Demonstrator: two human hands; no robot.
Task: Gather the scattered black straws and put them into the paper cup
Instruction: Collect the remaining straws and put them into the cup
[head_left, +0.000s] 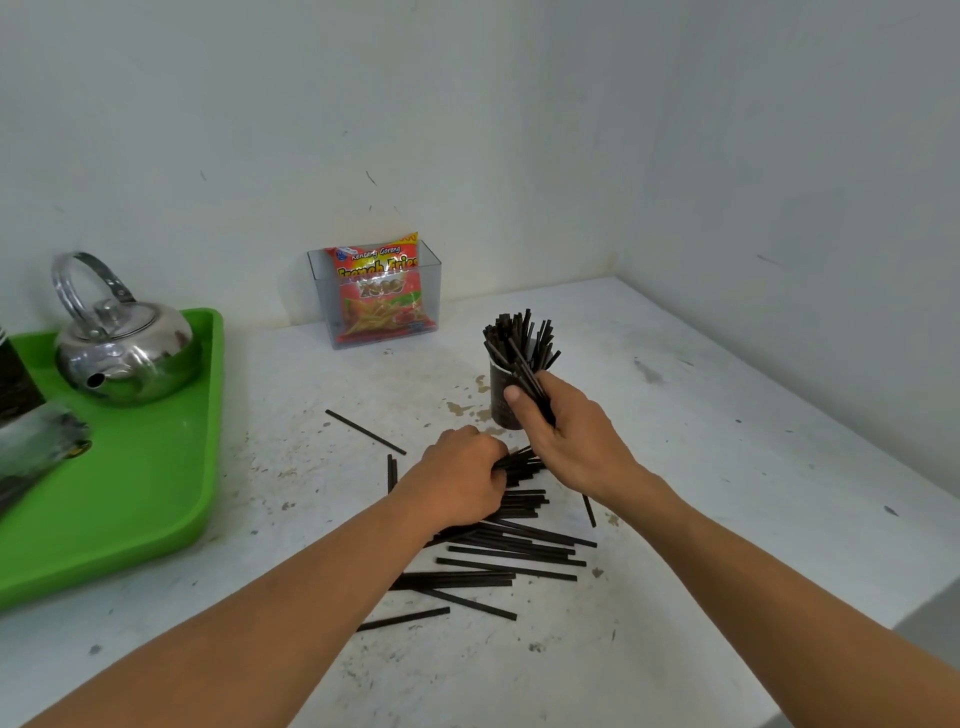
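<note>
A dark paper cup (500, 392) stands upright on the white table, with several black straws (511, 332) sticking out of its top. My right hand (563, 431) grips a bundle of black straws in front of the cup, their upper ends fanning out over its rim. My left hand (462, 480) lies on a pile of scattered black straws (519, 551) on the table, its fingers curled around some of them. One loose straw (365, 432) lies apart to the left of the pile.
A green tray (130, 493) at the left carries a steel kettle (122, 343). A clear plastic box (431, 291) holding a red snack packet (379, 291) stands against the back wall. The table's right edge (893, 618) drops off; walls close the back and right.
</note>
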